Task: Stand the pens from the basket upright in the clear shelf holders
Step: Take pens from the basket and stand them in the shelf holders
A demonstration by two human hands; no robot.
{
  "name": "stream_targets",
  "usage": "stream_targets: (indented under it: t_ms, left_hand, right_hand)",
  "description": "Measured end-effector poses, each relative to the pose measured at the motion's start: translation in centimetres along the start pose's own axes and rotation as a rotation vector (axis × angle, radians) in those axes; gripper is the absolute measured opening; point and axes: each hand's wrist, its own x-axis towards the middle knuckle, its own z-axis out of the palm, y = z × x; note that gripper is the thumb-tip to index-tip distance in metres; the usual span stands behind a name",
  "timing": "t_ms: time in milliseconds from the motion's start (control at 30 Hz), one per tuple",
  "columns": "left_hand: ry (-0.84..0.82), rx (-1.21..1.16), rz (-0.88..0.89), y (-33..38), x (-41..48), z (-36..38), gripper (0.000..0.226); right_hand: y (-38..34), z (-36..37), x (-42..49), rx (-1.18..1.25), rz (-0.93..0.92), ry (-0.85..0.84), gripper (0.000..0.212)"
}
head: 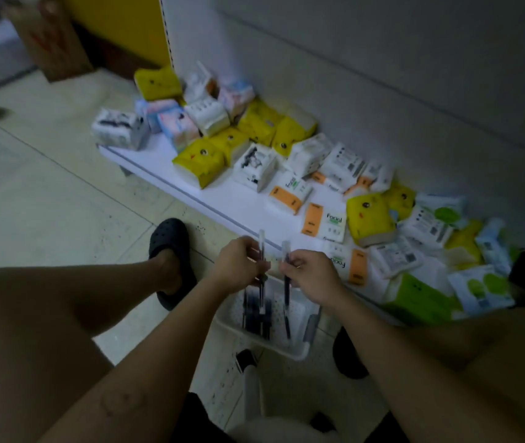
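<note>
A white basket (296, 350) stands on the floor between my feet, with several dark pens (256, 318) lying in it. My left hand (238, 265) grips a clear-capped dark pen (261, 247) that points up above the basket. My right hand (310, 274) pinches another dark pen (286, 292), its cap up and its tip hanging down into the basket. The two hands are close together, just above the basket's far edge. No clear holders show in this view.
A low white shelf (222, 199) runs diagonally ahead, piled with yellow, white, orange and green tissue packs (202, 159). A white upright panel (382, 75) rises behind it. My dark clogs (170, 241) rest on the tiled floor; a cardboard box (50, 36) stands at the far left.
</note>
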Motion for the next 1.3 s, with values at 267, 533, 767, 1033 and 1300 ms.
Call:
stream_targets:
  t_ms: [267, 533, 767, 1033, 1300]
  left_hand:
    - [-0.088, -0.034, 0.415, 9.5, -4.0, 0.2, 0.058]
    - [-0.077, 0.006, 0.717, 20.3, -7.4, 3.3, 0.032]
    - [-0.077, 0.036, 0.991, 31.1, -11.5, 5.2, 0.039]
    - [-0.116, 0.106, 1.280, 43.2, -16.9, 8.8, 0.035]
    - [-0.098, 0.070, 1.349, 52.7, -17.6, 13.2, 0.027]
  right_hand:
    - [-5.7, -6.3, -5.3, 0.122, -0.288, 0.190, 0.065]
    - [-12.1, -15.6, -10.8, 0.163, -0.553, 0.421, 0.049]
    - [-16.4, -24.1, -16.3, 0.019, -0.770, 0.655, 0.059]
    - [-21.7, -35.2, -21.8, 0.030, -0.973, 0.896, 0.057]
    - [-24.6, -45.6, -22.3, -0.018, -0.963, 1.019, 0.042]
